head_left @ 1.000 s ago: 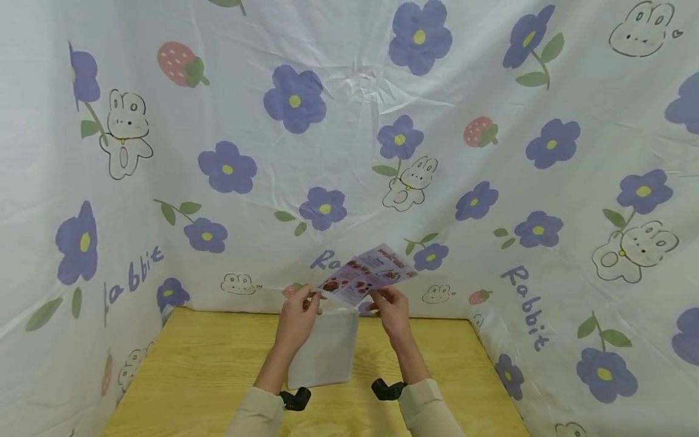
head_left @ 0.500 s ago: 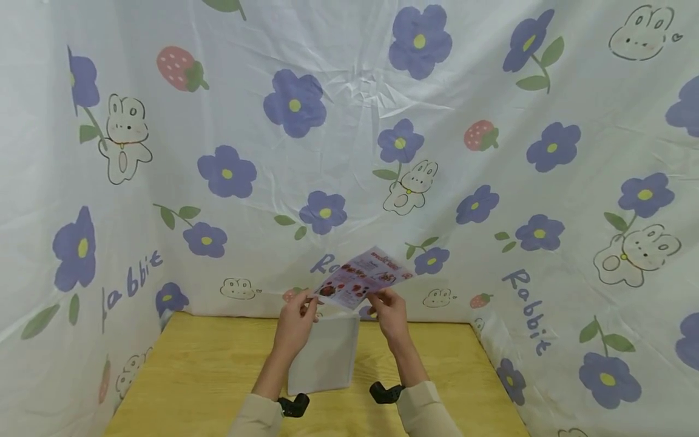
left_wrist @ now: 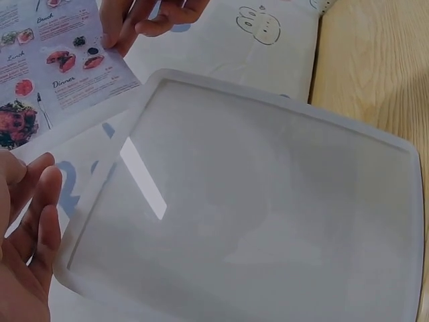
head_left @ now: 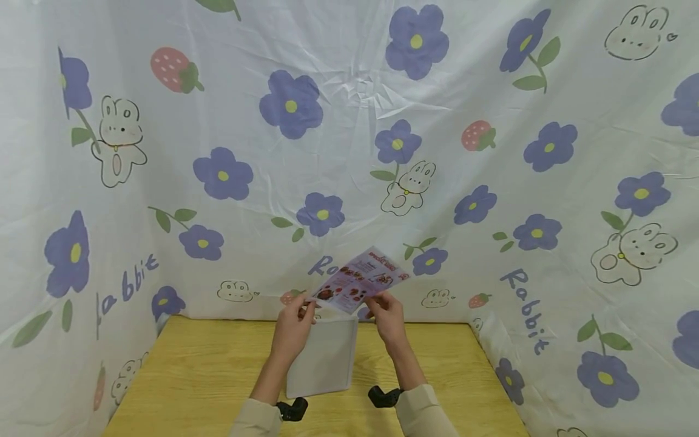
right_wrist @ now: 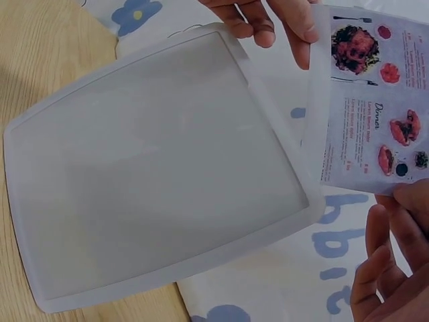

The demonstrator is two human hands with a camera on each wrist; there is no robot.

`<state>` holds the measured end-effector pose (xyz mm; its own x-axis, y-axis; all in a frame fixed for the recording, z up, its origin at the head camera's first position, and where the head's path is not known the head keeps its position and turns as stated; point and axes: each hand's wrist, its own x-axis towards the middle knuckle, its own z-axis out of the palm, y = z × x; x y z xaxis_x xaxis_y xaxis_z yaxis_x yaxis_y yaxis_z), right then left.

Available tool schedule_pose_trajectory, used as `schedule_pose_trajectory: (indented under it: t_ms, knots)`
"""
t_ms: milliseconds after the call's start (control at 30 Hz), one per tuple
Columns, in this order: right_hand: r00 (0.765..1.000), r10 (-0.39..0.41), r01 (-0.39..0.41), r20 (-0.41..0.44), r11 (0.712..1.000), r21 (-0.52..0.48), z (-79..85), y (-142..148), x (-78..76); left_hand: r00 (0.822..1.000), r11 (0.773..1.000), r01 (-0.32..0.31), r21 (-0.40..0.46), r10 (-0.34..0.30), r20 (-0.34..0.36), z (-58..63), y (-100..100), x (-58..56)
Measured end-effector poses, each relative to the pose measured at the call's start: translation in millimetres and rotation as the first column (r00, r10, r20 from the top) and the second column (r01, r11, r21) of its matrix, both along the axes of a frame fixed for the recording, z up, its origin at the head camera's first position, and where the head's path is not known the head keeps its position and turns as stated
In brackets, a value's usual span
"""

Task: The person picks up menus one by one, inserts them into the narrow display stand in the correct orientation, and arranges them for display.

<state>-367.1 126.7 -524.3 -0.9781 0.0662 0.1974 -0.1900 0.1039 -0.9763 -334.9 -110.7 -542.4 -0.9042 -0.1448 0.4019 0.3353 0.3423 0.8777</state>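
A printed menu sheet (head_left: pixel 363 276) in pale purple, with food pictures and the headings Lunch and Dinner, is held up in front of the back cloth. My left hand (head_left: pixel 293 325) pinches its lower left corner between thumb and fingers. At the lower right edge, my right hand (head_left: pixel 388 318) pinches it too. A pale, plain strip runs along the sheet's lower edge in both wrist views. Below the sheet and between my forearms is a flat white panel (head_left: pixel 321 358) with rounded corners and a raised rim. Neither hand grips this panel (right_wrist: pixel 161 168).
The yellow wood-grain table (head_left: pixel 218 358) spreads under the hands. White cloth (head_left: pixel 349 152) with purple flowers, rabbits and strawberries hangs at the back and both sides. Small black devices sit on the left wrist (head_left: pixel 292 409) and right wrist (head_left: pixel 384 396).
The menu sheet has tilted slightly, and its title reads more clearly now. Both hands keep their hold, shifted only a little down and left in the head view. The panel stays below.
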Motion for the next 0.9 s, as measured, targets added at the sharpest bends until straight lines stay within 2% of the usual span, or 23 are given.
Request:
schedule_pose_trajectory:
  t_ms: [233,400,533,900]
  knots:
    - [1.000,-0.002,0.001,0.007,0.999,0.039,-4.4,1,0.9,1.000,1.000,0.005,-0.010,-0.005,-0.008,0.9,0,1.4]
    - [1.000,0.001,-0.001,0.009,0.998,0.066,-7.8,3,0.4,1.000,0.999,0.026,0.019,-0.026,-0.017,-1.1,-2,0.3]
    - [1.000,0.009,-0.010,0.009,0.996,0.090,-9.1,6,0.7,0.999,0.999,0.016,0.039,-0.015,-0.030,-2.2,-3,-1.6]
    - [0.999,0.026,-0.029,0.045,0.996,0.087,-12.8,6,7.2,0.996,0.999,0.017,0.030,-0.015,-0.091,0.7,-4,-4.0]
